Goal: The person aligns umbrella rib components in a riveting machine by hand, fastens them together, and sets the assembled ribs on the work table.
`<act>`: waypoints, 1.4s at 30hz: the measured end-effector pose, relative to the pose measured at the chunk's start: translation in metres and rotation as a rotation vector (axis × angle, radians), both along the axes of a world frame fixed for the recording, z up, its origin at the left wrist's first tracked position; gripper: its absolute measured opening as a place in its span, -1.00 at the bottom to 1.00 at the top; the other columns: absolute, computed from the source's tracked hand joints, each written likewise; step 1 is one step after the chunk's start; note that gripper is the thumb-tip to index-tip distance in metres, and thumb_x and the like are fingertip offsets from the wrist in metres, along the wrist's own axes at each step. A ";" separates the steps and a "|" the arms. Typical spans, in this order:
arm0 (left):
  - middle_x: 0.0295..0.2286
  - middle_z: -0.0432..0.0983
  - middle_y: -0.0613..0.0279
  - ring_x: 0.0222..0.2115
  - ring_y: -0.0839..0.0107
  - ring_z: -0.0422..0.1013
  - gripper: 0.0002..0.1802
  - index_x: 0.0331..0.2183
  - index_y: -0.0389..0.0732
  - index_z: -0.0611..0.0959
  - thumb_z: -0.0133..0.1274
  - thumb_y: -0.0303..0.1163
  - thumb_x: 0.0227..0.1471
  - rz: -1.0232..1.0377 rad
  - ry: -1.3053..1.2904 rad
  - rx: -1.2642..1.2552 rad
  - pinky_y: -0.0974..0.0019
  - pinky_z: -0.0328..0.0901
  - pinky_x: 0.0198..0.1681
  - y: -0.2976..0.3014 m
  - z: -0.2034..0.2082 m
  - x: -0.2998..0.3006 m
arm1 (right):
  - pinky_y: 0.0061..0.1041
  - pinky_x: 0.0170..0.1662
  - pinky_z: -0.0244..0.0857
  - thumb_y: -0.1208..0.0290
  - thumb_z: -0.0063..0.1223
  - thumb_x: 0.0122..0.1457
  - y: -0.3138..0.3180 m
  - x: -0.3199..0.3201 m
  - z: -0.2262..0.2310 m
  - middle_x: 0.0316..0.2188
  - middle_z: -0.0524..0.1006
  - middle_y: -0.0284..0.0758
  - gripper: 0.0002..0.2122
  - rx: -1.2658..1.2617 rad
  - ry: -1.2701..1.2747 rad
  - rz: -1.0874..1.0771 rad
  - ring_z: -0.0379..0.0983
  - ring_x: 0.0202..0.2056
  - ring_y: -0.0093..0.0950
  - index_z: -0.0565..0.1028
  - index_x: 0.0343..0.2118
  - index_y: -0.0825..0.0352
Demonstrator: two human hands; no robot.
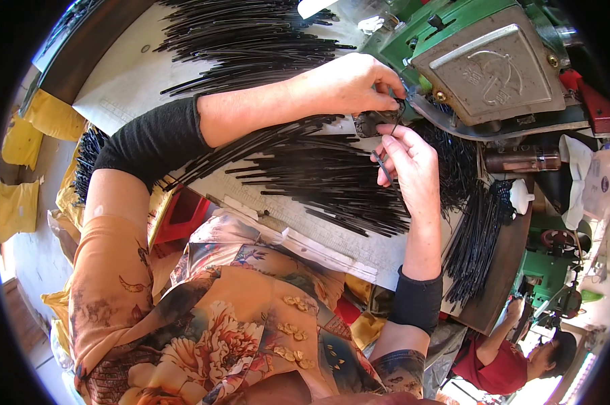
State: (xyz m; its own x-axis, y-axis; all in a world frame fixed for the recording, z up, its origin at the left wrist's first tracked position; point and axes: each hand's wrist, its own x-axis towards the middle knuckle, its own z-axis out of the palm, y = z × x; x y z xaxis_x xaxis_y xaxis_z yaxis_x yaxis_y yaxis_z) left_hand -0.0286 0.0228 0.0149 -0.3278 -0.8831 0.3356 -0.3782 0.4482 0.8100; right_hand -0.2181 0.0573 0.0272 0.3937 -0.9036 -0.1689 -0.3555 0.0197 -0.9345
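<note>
My left hand reaches in from the left, fingers bent and pinched together beside the green sewing machine's working end. A thin black strip runs between its fingertips and my right hand. The right hand is raised from below, its thumb and fingers closed on a narrow black strip. What lies right under the left fingertips is partly hidden. Beneath both forearms, many loose black strips are spread over the pale worktable.
Another heap of black strips covers the table's far side. A machine head with a grey metal cover plate stands at the far right. More strips hang at the right edge. A co-worker in a red shirt sits by another green machine.
</note>
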 end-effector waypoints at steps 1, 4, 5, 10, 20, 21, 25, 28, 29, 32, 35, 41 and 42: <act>-0.58 0.50 0.27 -0.75 0.61 0.31 -0.72 -0.24 -0.22 0.59 0.09 -0.36 -0.07 0.004 -0.014 -0.038 0.49 0.25 -0.67 -0.001 0.000 -0.001 | -0.73 -0.68 0.18 0.48 -0.12 0.16 -0.001 -0.001 0.000 -0.58 0.46 -0.32 -0.79 0.000 0.004 0.006 0.33 -0.72 -0.68 0.41 -0.19 0.48; -0.58 0.50 0.27 -0.75 0.60 0.31 -0.73 -0.25 -0.21 0.60 0.09 -0.37 -0.07 -0.006 -0.049 -0.066 0.49 0.25 -0.68 0.001 0.001 0.000 | -0.73 -0.68 0.18 0.48 -0.12 0.16 0.000 -0.002 0.000 -0.58 0.46 -0.33 -0.79 0.024 0.018 0.008 0.33 -0.72 -0.68 0.41 -0.18 0.48; -0.58 0.50 0.27 -0.75 0.60 0.31 -0.73 -0.25 -0.21 0.60 0.09 -0.37 -0.07 -0.007 -0.048 -0.065 0.49 0.25 -0.68 0.002 0.001 0.000 | -0.73 -0.68 0.18 0.48 -0.12 0.16 0.001 -0.001 0.000 -0.58 0.46 -0.33 -0.79 0.025 0.019 0.007 0.33 -0.72 -0.68 0.41 -0.18 0.48; -0.58 0.50 0.28 -0.75 0.60 0.31 -0.73 -0.25 -0.22 0.59 0.09 -0.36 -0.07 -0.012 -0.016 0.053 0.48 0.25 -0.67 0.004 0.005 0.000 | -0.73 -0.68 0.17 0.48 -0.13 0.17 0.001 0.000 0.000 -0.58 0.46 -0.33 -0.79 0.031 0.007 0.004 0.33 -0.72 -0.67 0.41 -0.18 0.48; -0.63 0.46 0.30 -0.75 0.63 0.28 -0.70 -0.26 -0.27 0.59 0.09 -0.33 -0.07 -0.032 0.022 0.092 0.51 0.22 -0.66 -0.002 0.000 0.001 | -0.74 -0.68 0.20 0.47 -0.13 0.17 0.000 -0.001 0.000 -0.58 0.46 -0.32 -0.78 0.028 -0.027 0.011 0.33 -0.72 -0.68 0.41 -0.19 0.48; -0.63 0.46 0.30 -0.75 0.64 0.28 -0.70 -0.26 -0.28 0.59 0.09 -0.33 -0.07 -0.046 0.026 0.100 0.52 0.21 -0.66 -0.003 0.000 0.002 | -0.74 -0.67 0.21 0.47 -0.12 0.17 0.000 -0.001 0.000 -0.58 0.46 -0.31 -0.78 0.023 -0.021 0.011 0.33 -0.71 -0.68 0.41 -0.19 0.48; -0.64 0.45 0.32 -0.76 0.65 0.27 -0.69 -0.27 -0.31 0.58 0.09 -0.33 -0.07 -0.040 0.037 0.104 0.52 0.20 -0.66 -0.006 -0.001 0.001 | -0.74 -0.67 0.22 0.46 -0.12 0.16 -0.003 -0.001 0.002 -0.57 0.46 -0.30 -0.78 0.025 -0.031 0.026 0.34 -0.71 -0.67 0.41 -0.19 0.48; -0.65 0.45 0.33 -0.76 0.65 0.27 -0.69 -0.27 -0.32 0.58 0.09 -0.33 -0.07 -0.056 0.024 0.102 0.53 0.20 -0.66 -0.006 -0.002 0.003 | -0.73 -0.68 0.22 0.45 -0.12 0.17 -0.002 -0.001 -0.001 -0.56 0.47 -0.29 -0.77 0.026 -0.023 0.024 0.34 -0.71 -0.67 0.41 -0.19 0.49; -0.65 0.45 0.33 -0.76 0.65 0.27 -0.69 -0.27 -0.32 0.58 0.09 -0.33 -0.07 -0.056 0.024 0.102 0.53 0.20 -0.66 -0.006 -0.003 0.003 | -0.73 -0.68 0.22 0.45 -0.12 0.17 -0.002 -0.001 -0.001 -0.56 0.47 -0.29 -0.77 0.026 -0.022 0.025 0.34 -0.71 -0.67 0.41 -0.19 0.49; -0.68 0.44 0.31 -0.77 0.65 0.27 -0.69 -0.28 -0.32 0.58 0.09 -0.31 -0.06 -0.044 0.044 0.097 0.53 0.20 -0.68 -0.005 -0.001 0.001 | -0.73 -0.68 0.22 0.45 -0.12 0.17 -0.003 -0.003 0.001 -0.55 0.47 -0.29 -0.77 0.024 -0.022 0.029 0.34 -0.71 -0.67 0.41 -0.19 0.49; -0.73 0.41 0.29 -0.80 0.64 0.24 -0.71 -0.37 -0.33 0.60 0.09 -0.26 -0.04 -0.005 0.033 0.177 0.52 0.16 -0.73 -0.002 0.006 0.002 | -0.73 -0.68 0.23 0.44 -0.11 0.16 -0.004 -0.004 0.001 -0.55 0.47 -0.28 -0.77 0.044 -0.041 0.034 0.34 -0.71 -0.66 0.42 -0.18 0.48; -0.80 0.35 0.31 -0.86 0.63 0.18 -0.66 -0.55 -0.33 0.59 0.08 -0.21 -0.01 -0.082 0.108 0.428 0.50 0.08 -0.80 -0.005 0.006 0.005 | -0.74 -0.68 0.23 0.41 -0.10 0.16 -0.005 -0.004 0.002 -0.54 0.47 -0.28 -0.75 0.168 -0.152 0.021 0.35 -0.71 -0.66 0.42 -0.19 0.48; -0.81 0.35 0.31 -0.86 0.64 0.18 -0.66 -0.55 -0.33 0.59 0.07 -0.21 -0.01 -0.073 0.103 0.430 0.50 0.07 -0.80 -0.004 0.006 0.005 | -0.74 -0.67 0.22 0.40 -0.09 0.16 -0.005 -0.004 0.001 -0.54 0.47 -0.28 -0.74 0.170 -0.149 0.035 0.34 -0.71 -0.66 0.41 -0.18 0.48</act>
